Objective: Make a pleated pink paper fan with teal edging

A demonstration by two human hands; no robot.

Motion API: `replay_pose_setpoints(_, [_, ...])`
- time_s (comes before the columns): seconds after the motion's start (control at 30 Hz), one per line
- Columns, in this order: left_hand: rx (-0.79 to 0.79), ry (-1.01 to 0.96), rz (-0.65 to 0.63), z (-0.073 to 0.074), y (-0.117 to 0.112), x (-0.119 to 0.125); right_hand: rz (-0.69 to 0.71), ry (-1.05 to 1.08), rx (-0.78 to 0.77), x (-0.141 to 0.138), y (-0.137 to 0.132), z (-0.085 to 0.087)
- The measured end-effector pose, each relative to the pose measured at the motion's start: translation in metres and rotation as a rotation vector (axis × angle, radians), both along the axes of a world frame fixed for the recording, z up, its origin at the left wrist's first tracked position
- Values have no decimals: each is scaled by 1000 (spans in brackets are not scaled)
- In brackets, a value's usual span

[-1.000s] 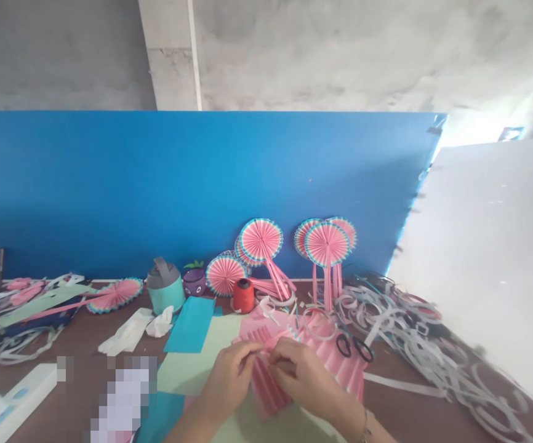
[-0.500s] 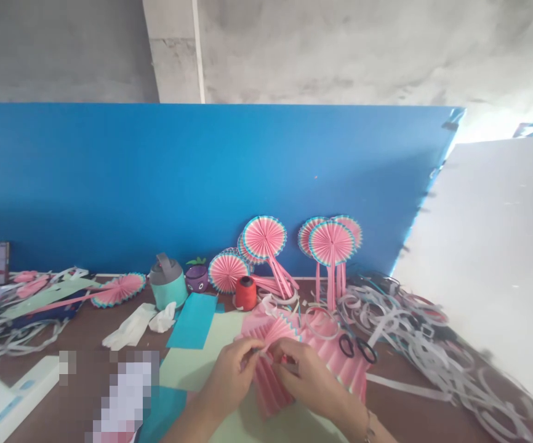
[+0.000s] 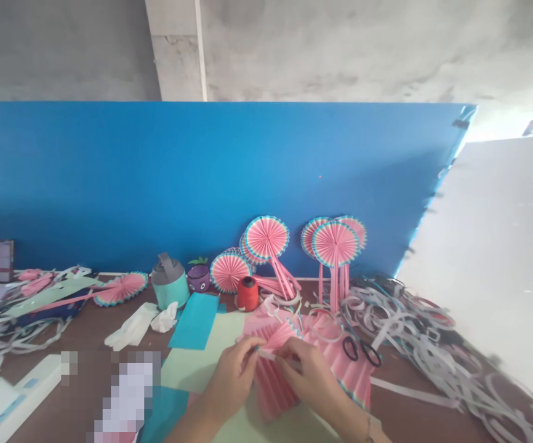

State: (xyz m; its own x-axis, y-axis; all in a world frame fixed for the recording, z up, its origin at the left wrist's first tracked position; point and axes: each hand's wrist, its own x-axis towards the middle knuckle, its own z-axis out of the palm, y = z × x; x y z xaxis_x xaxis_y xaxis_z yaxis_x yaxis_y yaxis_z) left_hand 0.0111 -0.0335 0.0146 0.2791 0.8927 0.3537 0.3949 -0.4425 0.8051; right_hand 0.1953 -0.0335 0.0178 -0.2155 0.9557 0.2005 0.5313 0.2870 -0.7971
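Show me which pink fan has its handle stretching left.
The fan left of the teal jug; the other fans are right of the jug, their visible handles running down or rightward.

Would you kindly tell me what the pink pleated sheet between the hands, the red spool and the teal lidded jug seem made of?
The pink pleated sheet looks like matte paper, from its crisp folds. The red spool is probably matte thread, from its tapered, dark-topped body; strands are indistinct. The teal lidded jug suggests smooth plastic, by its even colour; possibly coated metal.
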Motion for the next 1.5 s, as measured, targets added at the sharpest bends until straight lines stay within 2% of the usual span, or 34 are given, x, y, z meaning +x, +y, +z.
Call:
replay_pose_setpoints(0.2, [7,-46,-23,1,-1,1,-86,-153,-12,1,1,4])
replay_pose_setpoints(0.6, [50,21,0,9,-10,6,-61,-101,-48,1,3,-3])
replay_pose_setpoints(0.73, [33,16,-29,10,-9,8,-51,-79,-33,1,3,-6])
replay_pose_setpoints(0.9, [47,29,-92,9,-6,8,-19,-83,-19,-1,1,-3])
replay_pose_setpoints(1.13, [55,26,-66,7,-6,7,43,-69,-24,-2,-2,0])
replay_pose_setpoints(1.5, [84,68,-49,3,-3,6,44,-50,-11,-2,0,-5])
